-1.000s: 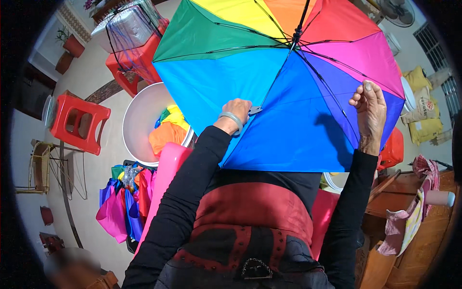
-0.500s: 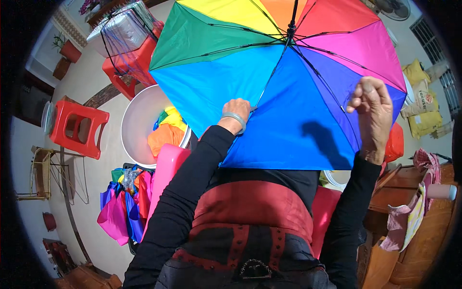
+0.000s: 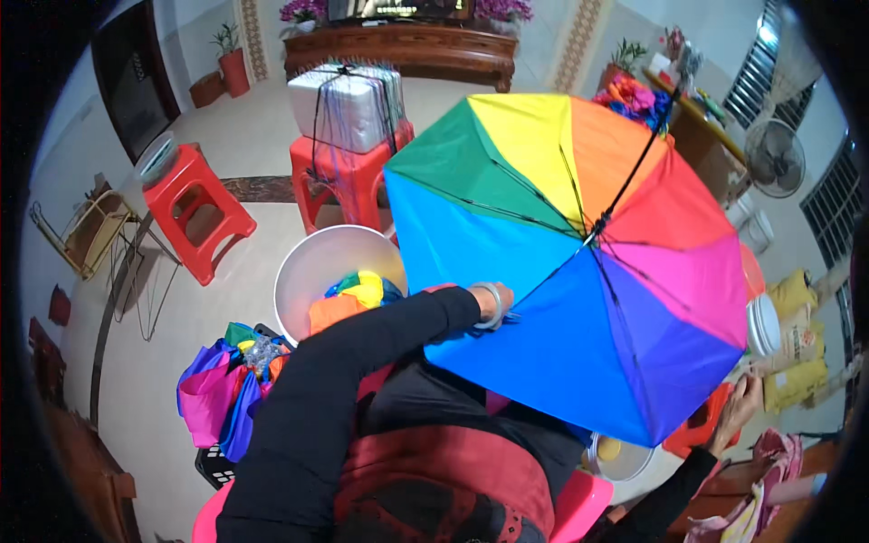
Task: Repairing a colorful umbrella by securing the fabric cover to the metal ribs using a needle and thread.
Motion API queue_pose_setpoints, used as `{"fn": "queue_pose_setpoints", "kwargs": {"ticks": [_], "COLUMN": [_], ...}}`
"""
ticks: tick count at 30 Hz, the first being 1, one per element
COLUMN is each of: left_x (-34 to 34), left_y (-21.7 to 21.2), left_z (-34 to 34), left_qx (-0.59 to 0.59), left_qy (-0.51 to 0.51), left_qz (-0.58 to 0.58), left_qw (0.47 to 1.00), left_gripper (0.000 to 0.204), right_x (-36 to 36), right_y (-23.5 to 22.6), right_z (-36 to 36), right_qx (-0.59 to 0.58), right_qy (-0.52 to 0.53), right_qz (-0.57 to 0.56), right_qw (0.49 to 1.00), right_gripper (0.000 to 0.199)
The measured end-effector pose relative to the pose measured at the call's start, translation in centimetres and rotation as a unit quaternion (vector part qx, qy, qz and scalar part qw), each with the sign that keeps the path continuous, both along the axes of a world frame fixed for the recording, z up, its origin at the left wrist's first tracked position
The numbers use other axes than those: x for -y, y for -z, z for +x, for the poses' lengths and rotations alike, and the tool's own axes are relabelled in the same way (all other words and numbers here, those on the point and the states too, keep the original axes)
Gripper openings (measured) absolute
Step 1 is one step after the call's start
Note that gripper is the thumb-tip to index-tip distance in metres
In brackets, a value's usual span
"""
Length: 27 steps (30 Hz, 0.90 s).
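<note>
Blue shows on 2 panels (image 3: 543, 348) of the umbrella (image 3: 579, 281), open over the lap (image 3: 424, 403). Well apart, the left hand (image 3: 496, 303) is at its near-left corner, grip hidden, and the right hand (image 3: 741, 405) beyond its right edge, hold unclear. Keeping those panels steady and unstretched should probably help.

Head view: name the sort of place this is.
Probably a living room in a home, judging by the long wooden cabinet, the screen above it and a potted plant.
</note>
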<state>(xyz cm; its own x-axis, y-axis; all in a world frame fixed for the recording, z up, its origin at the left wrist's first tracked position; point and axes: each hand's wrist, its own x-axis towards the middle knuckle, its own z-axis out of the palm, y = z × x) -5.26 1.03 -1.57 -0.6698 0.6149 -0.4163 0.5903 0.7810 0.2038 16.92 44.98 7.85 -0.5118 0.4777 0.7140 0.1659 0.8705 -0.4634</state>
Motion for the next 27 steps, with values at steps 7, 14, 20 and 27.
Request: {"fn": "queue_pose_setpoints", "kwargs": {"ticks": [7,14,20,27], "left_x": [3.8,-0.2,-6.0,-8.6], "left_y": [-2.9,2.2,2.6,1.5], "left_z": [-5.9,-3.1,1.8,4.4], "left_qx": [-0.212,-0.088,-0.027,-0.081], "left_qy": [-0.084,-0.073,0.000,0.030], "left_qz": [-0.029,0.201,0.348,0.283], "left_qw": [0.973,0.973,0.937,0.955], "left_gripper": [0.017,0.020,0.028,0.042], "right_x": [-0.2,5.5,2.2,1.5], "right_y": [2.2,4.1,4.3,6.2], "right_z": [-0.7,-2.9,-1.2,-1.0], "right_qx": [0.101,0.078,0.037,0.090], "right_qy": [0.056,-0.052,0.123,0.025], "right_qz": [0.031,-0.216,0.216,0.018], "right_qw": [0.993,0.972,0.968,0.995], "right_gripper": [0.013,0.013,0.009,0.011]}}
